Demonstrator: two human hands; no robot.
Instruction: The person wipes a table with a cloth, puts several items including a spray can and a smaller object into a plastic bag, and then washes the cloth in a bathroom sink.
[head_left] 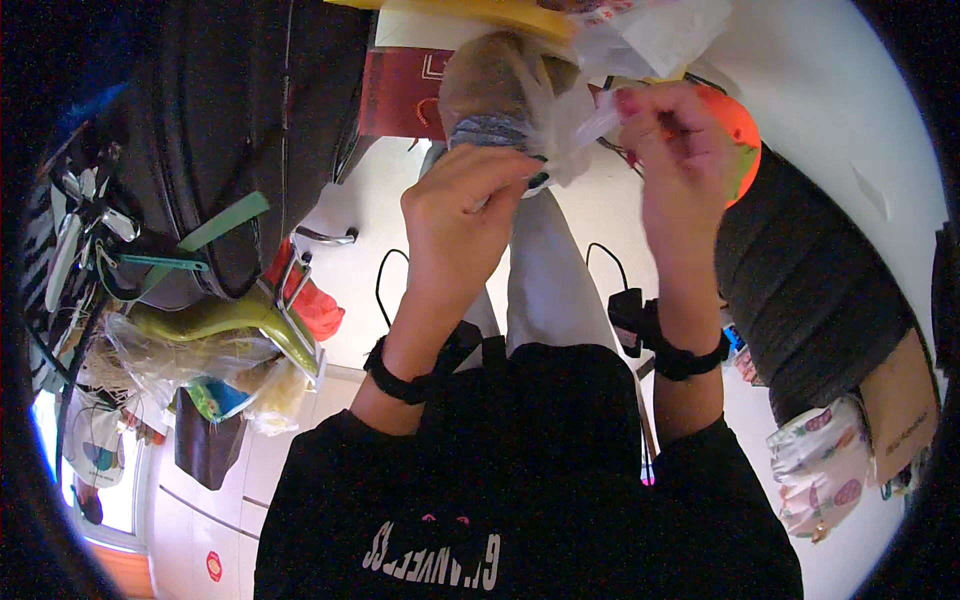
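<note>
A thin clear plastic bag [562, 118] is stretched between my two hands near the top of the view. My left hand [465, 205] is closed, with its fingertips pinching the bag's near side. My right hand [678, 145], slightly blurred, grips a twisted end of the same bag between thumb and fingers. Behind the bag is a brown rounded thing [487, 80], with a dark bluish band below it; whether it lies inside the bag cannot be made out. An orange round thing [737, 130] shows past my right hand.
At left are a dark suitcase-like bag [215, 110], hanging green straps [225, 222] and plastic-wrapped goods [215, 355]. A dark red box [400, 92] and a white plastic bag [655, 35] lie ahead. A black ribbed roll [810, 285] and cardboard [898, 405] stand at right.
</note>
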